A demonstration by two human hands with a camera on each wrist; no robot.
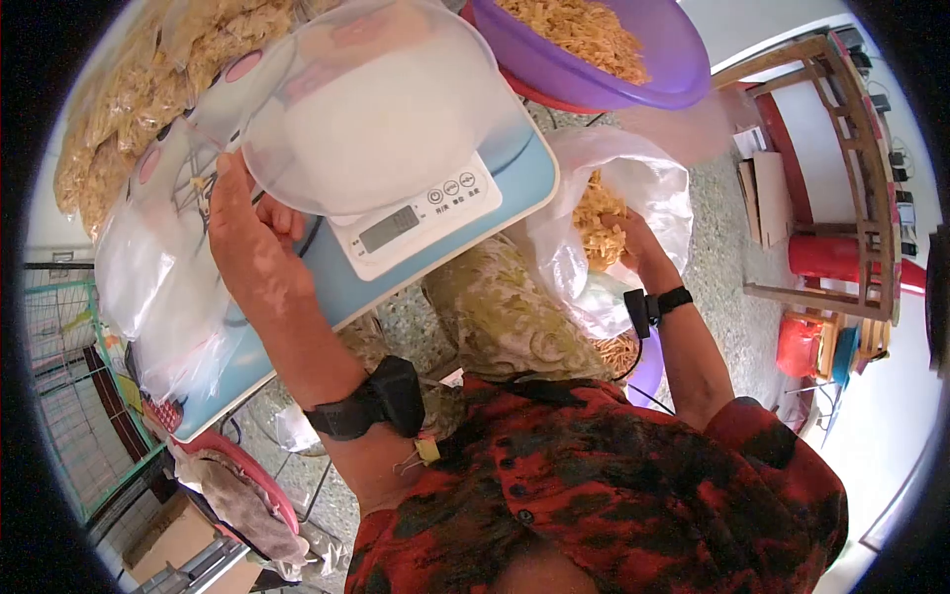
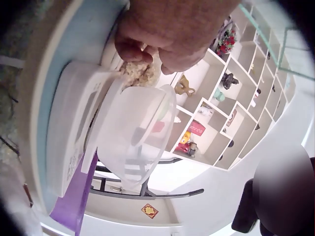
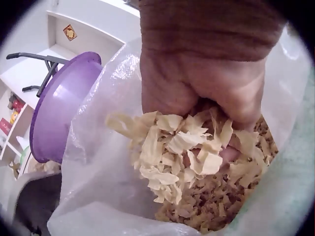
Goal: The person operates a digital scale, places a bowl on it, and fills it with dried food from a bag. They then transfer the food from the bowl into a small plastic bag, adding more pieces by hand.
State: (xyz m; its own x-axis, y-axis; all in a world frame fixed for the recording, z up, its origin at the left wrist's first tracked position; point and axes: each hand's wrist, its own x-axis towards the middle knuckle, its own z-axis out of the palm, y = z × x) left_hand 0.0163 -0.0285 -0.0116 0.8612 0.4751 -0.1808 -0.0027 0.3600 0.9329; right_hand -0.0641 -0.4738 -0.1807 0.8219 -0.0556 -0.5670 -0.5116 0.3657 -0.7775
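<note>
Evidently, the right hand (image 1: 643, 245) curls round flakes (image 3: 170, 157) inside the open bag (image 3: 103, 177), probably keeping loose pieces together; the left hand (image 1: 257, 252) (grip: cannot tell) sits beside the bowl (image 1: 376, 129) on the scale (image 1: 426, 224).

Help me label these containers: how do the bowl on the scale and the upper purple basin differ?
The plastic bowl is whitish and translucent; the basin is purple. The bowl sits on the digital scale, the basin beyond the edge of the table. The basin holds yellowish flakes; none show in the bowl. Both are open-topped with rounded rims.
</note>
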